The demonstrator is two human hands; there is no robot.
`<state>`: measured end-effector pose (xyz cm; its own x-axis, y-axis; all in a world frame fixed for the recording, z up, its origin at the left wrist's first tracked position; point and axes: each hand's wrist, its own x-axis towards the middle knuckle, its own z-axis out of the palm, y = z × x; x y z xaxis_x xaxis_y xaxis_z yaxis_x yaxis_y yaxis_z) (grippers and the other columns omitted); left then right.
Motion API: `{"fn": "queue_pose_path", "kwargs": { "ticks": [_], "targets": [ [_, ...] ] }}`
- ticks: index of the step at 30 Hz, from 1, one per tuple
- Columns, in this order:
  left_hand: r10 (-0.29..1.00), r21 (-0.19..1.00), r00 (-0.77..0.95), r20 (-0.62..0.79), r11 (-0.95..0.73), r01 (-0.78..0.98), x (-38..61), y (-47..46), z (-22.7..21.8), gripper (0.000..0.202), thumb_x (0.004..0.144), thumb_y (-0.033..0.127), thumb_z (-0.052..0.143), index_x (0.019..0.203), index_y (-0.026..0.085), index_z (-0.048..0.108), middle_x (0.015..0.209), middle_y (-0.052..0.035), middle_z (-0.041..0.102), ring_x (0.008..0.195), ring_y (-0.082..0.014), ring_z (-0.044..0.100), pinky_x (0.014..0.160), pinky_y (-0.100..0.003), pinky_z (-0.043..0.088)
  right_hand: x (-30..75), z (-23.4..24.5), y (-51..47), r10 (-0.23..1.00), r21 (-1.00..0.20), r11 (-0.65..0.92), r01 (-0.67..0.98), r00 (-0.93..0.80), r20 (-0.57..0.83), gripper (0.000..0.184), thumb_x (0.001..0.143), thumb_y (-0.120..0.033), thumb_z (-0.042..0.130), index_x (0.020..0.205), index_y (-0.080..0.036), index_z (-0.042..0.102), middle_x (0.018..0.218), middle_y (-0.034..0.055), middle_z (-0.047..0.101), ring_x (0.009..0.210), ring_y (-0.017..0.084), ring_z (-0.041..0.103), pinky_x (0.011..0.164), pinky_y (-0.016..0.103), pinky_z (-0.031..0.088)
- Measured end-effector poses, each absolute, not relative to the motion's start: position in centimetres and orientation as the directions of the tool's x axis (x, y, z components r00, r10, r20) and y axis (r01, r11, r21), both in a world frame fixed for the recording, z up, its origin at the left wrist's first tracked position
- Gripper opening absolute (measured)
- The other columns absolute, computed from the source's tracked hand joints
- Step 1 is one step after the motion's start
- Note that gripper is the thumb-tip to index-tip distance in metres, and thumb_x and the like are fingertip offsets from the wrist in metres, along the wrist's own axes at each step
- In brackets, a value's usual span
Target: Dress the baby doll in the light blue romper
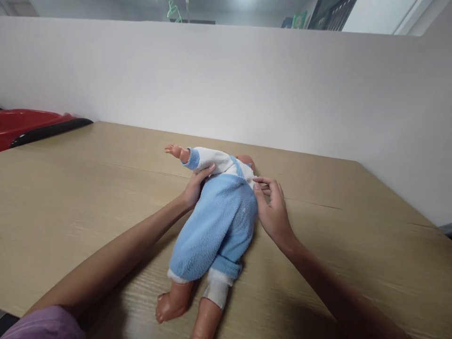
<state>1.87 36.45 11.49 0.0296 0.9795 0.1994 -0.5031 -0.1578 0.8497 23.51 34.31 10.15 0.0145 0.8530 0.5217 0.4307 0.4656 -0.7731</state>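
A baby doll point(215, 221) in a blue and white fleece outfit lies tilted on the wooden table, its feet toward me and its head point(245, 161) at the far end, mostly hidden by the body. One doll arm sticks out to the left. My left hand point(197, 186) grips the doll's side under that arm, thumb over the white sleeve point(213, 160) and fingers out of sight beneath. On the other side, my right hand point(273, 202) pinches the white cloth near the doll's chest between thumb and forefinger. A white band of cloth point(218, 287) shows around one lower leg.
The brown table point(106, 188) stretches to a white wall point(226, 84) at the back. At the left edge is a red object with a black rim point(35, 125). Above the wall, a window-like opening shows a green hanger point(173, 10).
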Motion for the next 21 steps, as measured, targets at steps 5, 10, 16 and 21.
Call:
{"fn": "queue_pose_path", "kwargs": {
  "ticks": [5,10,16,21],
  "targets": [
    [0.972,0.904,-0.014,0.234,-0.223,-0.364,2.1,35.7,12.0,0.041,0.075,0.038,0.090,0.111,0.021,0.080,0.127,-0.0058,0.080,0.147,-0.0360,0.052,0.129,-0.048,0.030,25.3,11.3,28.1,0.773,-0.615,0.571,0.543,-0.104,0.626,0.017,0.101,-0.030,0.058,0.118,-0.027,0.060,0.116,0.0089,0.067,0.111,0.028,0.060,0.101,0.049,0.048],
    [0.972,0.875,-0.074,0.222,-0.232,-0.425,1.8,36.5,11.0,0.040,0.076,0.037,0.087,0.112,0.023,0.079,0.125,-0.0025,0.080,0.140,-0.0350,0.058,0.123,-0.047,0.039,25.5,9.5,20.6,0.721,-0.517,0.691,0.505,-0.527,0.449,0.016,0.094,-0.019,0.067,0.103,-0.025,0.056,0.096,0.0033,0.065,0.090,0.024,0.061,0.080,0.040,0.050],
    [0.957,0.874,-0.154,0.246,-0.288,-0.391,1.7,36.6,10.3,0.038,0.073,0.040,0.089,0.105,0.023,0.078,0.121,-0.0020,0.080,0.137,-0.0354,0.060,0.120,-0.044,0.043,24.5,8.1,19.5,0.669,-0.331,0.740,0.585,-0.589,0.454,0.009,0.099,-0.015,0.061,0.102,-0.024,0.058,0.096,0.0030,0.069,0.089,0.024,0.062,0.078,0.040,0.048],
    [0.961,0.839,-0.045,0.273,-0.261,-0.477,2.7,35.3,10.8,0.043,0.082,0.048,0.082,0.117,0.022,0.075,0.132,-0.0041,0.077,0.142,-0.0341,0.057,0.121,-0.041,0.043,23.9,8.8,19.0,0.539,-0.110,0.803,0.586,-0.635,0.553,0.010,0.095,-0.012,0.059,0.091,-0.022,0.057,0.082,0.0025,0.065,0.077,0.023,0.059,0.072,0.040,0.043]
  ]
}}
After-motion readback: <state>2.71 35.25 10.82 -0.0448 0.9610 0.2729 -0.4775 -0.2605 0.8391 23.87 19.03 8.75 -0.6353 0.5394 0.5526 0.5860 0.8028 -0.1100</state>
